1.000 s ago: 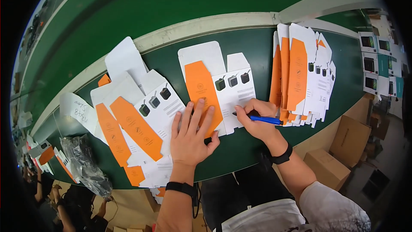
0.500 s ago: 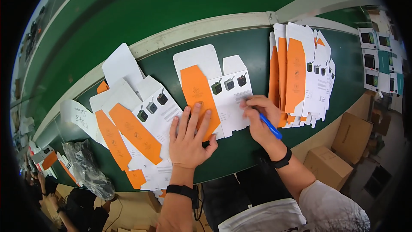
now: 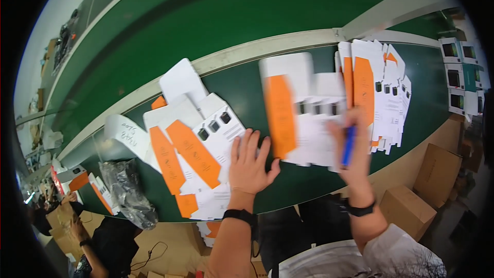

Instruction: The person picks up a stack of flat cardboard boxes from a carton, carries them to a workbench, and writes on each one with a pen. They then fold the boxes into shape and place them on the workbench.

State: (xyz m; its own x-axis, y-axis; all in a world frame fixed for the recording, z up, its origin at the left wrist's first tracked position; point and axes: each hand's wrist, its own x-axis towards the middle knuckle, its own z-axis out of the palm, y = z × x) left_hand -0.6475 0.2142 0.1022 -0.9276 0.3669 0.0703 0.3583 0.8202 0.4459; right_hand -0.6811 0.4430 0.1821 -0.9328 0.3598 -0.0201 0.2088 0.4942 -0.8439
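Right hand (image 3: 360, 149), blue pen (image 3: 348, 146) and flat carton (image 3: 315, 144) all blurred.
The right fingertips smear together, the pen's tip cannot be made out, and the carton's small print is unreadable. The left hand (image 3: 252, 169) hides part of the left pile's (image 3: 198, 154) right edge; the lower picture edge cuts off both forearms (image 3: 229, 244) and another person (image 3: 114, 247).

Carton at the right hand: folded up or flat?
Spread flat: the carton, though blurred, shows orange panel and white flaps laid out.

Blue pen (image 3: 349, 146) in right fingers (image 3: 355, 118) at edge of flattened carton (image 3: 307, 123)
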